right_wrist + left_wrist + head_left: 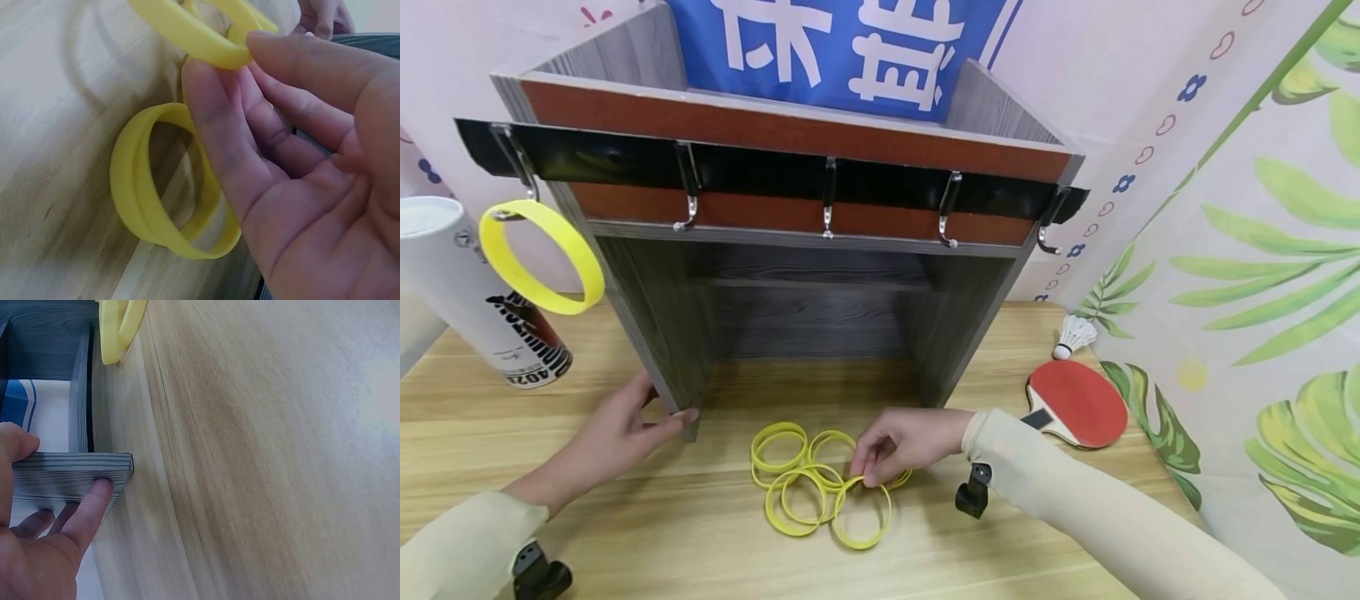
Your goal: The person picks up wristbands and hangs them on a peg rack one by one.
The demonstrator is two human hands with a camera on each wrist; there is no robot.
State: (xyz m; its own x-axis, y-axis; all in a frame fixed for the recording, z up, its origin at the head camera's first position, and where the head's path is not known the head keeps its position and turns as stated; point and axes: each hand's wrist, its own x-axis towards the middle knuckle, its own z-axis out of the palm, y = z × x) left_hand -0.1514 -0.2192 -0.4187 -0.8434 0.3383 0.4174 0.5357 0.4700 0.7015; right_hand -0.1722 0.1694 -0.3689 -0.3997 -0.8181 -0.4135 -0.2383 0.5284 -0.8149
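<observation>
My left hand [625, 429] grips the lower end of a grey wood-grain stand's [658, 312] left side panel. In the left wrist view, thumb and fingers lie on opposite faces of that panel [69, 464]. Between thumb and fingertips, my right hand [917, 437] pinches a thin yellow silicone ring [187, 36], which looks like a wristband. Several similar yellow rings [771, 510] lie overlapping on the table beside that hand, in front of the stand's opening. One yellow ring [589, 275] hangs from the leftmost hook.
A black strip [760, 179] with several metal hooks [829, 200] crosses the stand's front. A white cylindrical tube [456, 275] stands at the left. To the right lie a red table-tennis paddle [1078, 400] and a shuttlecock [1077, 332] on the wooden table [700, 533].
</observation>
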